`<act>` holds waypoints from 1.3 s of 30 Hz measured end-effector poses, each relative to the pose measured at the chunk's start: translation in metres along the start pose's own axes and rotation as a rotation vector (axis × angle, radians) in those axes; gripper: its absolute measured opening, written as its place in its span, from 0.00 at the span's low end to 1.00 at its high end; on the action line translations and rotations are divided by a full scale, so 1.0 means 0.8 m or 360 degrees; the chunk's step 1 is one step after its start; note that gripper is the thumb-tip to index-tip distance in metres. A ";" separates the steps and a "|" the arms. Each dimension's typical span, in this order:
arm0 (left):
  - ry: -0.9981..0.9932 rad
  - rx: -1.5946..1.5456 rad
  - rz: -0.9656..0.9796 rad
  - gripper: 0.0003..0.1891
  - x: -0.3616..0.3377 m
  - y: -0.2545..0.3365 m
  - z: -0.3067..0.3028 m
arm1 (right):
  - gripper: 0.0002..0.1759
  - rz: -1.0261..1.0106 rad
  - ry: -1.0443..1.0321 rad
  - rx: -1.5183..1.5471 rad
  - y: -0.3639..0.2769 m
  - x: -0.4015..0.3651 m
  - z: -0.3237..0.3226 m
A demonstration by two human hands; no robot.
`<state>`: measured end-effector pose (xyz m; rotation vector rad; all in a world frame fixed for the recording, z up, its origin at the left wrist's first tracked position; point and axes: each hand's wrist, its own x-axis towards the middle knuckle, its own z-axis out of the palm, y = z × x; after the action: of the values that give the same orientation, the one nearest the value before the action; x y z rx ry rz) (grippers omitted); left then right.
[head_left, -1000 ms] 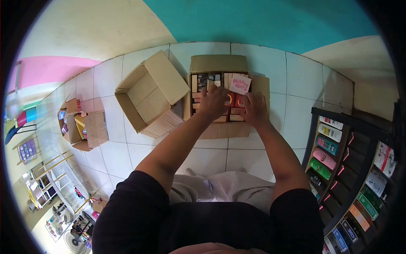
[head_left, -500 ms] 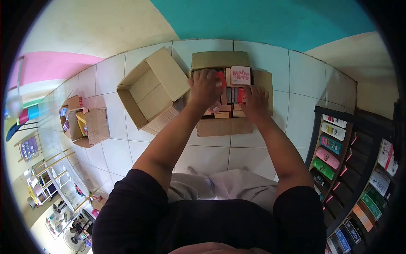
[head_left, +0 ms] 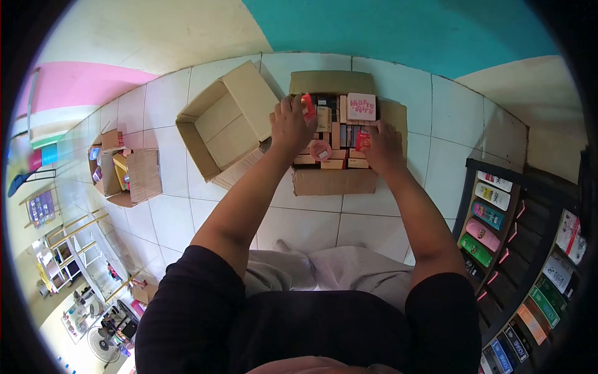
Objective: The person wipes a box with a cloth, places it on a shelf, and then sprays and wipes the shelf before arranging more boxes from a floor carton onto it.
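Far left: a standing fan (head_left: 103,345), near the lower edge of the view. Next, a small carton (head_left: 143,177) on the tiled floor (head_left: 299,225), flaps up, with mixed colourful packets inside.

Left of centre: a larger open carton (head_left: 250,93), set at an angle, its inner base visible. Its right side is just beside the packed carton (head_left: 334,182).

Left hand (head_left: 291,123): over the left edge of the packed carton, fingers bent round a small red box (head_left: 308,108), which it grips. Part of the box is hidden by the fingers.

Packed carton, centre: flaps folded outward, rows of small boxes inside, mostly peach and tan. A round pink item (head_left: 321,150) lies on top, toward the near side. A square pale-pink box (head_left: 361,106) with "Matte" lettering lies face up at the far right corner. Below it is a red packet (head_left: 363,141).

Right hand (head_left: 384,148): over the right side of the packed carton, fingers curved, fingertips at the red packet. Cannot tell whether it is gripping or only touching.

Far right: a dark rack (head_left: 495,167) bearing rows of coloured products, among them a green one (head_left: 475,250).
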<state>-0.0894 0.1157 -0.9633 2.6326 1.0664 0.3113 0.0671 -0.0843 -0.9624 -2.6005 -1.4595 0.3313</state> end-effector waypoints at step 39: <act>-0.0888 -0.0514 -0.0389 0.31 -0.128 0.051 0.011 | 0.26 0.0645 -0.0197 0.1307 -0.072 -0.052 0.079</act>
<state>-0.1325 0.0141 -0.9668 2.0857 1.0187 -0.2707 -0.0178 -0.0891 -1.0051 -2.1557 -0.5840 0.9200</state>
